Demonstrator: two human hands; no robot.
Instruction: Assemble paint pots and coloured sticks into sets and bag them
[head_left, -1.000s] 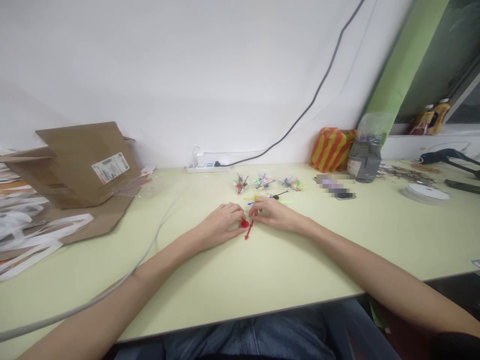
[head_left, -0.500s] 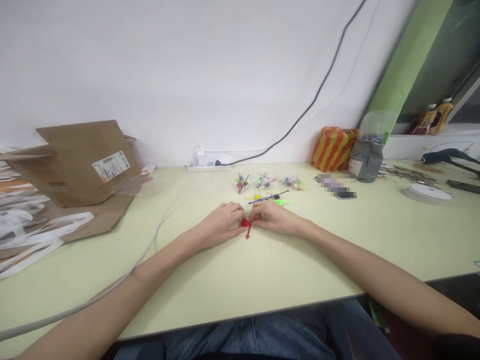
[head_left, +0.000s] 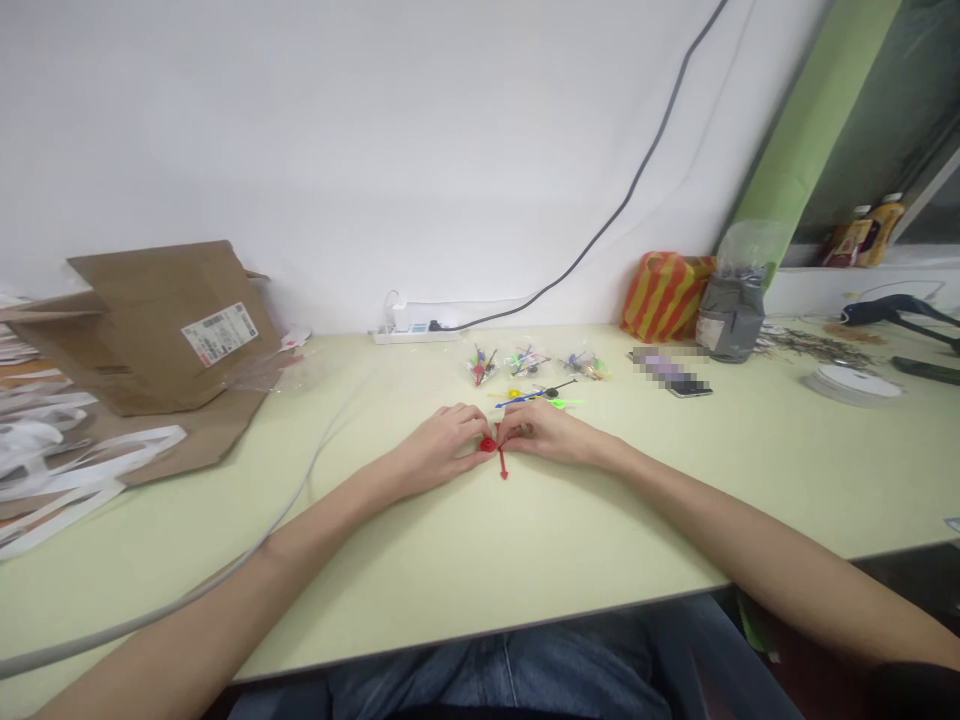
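Between thumb and fingers, my left hand [head_left: 456, 440] pinches a small red disc [head_left: 487, 444] low over the table. My right hand [head_left: 544, 433] meets it from the other side, its thumb and forefinger closed on a thin red arrow-shaped piece [head_left: 503, 466]. The arrow's tip points toward me, and a bit of red also shows beyond the fingers. Disc and arrow are close together; whether they are joined I cannot tell. Just behind the right hand lie a blue arrow-shaped piece [head_left: 517, 401], a yellow piece [head_left: 514, 394] and a green piece [head_left: 564, 404].
Several clear bags of coloured pieces [head_left: 527, 360] lie farther back. A power strip [head_left: 417, 335] sits against the wall. On the left are a cardboard box [head_left: 172, 330] and white straps; on the right, a phone [head_left: 688, 385], striped bag [head_left: 664, 298] and white spool [head_left: 855, 384].
The red arrow has turned, its tip swinging slightly to the right, and more red shows behind the fingers. Both hands remain in nearly the same place.
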